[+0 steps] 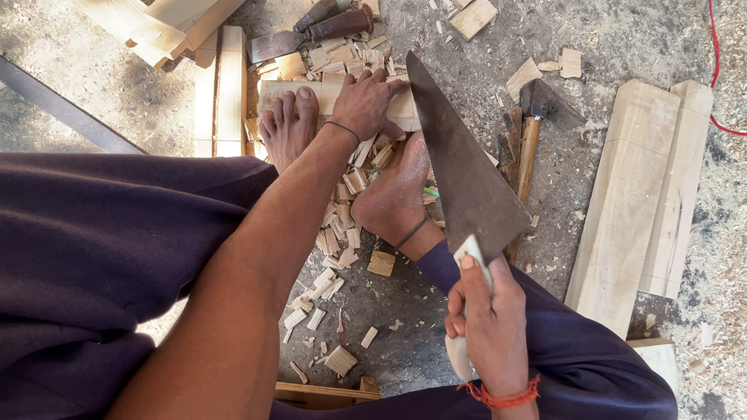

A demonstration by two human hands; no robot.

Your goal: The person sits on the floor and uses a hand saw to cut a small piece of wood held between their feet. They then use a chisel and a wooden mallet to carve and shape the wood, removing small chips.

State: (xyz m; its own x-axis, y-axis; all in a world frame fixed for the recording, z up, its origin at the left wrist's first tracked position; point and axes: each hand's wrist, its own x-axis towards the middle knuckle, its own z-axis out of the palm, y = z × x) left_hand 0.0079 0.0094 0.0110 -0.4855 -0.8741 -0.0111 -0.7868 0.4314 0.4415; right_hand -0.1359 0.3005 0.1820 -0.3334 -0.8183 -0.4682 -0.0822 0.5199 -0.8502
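Note:
My left hand (366, 103) presses flat on a pale wooden plank (333, 93) lying across the floor, with both bare feet braced against it. My right hand (490, 323) grips the white handle of a rusty hand saw (467, 175). The blade points away from me, and its tip reaches the plank just right of my left hand. A heap of small wood offcuts (342, 225) lies between my feet and down toward my knees.
An adze-like axe with a wooden handle (533, 128) lies right of the saw. Two long shaped boards (646, 194) lie at the right. Chisels (311, 35) and more timber (222, 85) sit at the top. A red cable (712, 62) runs along the right edge.

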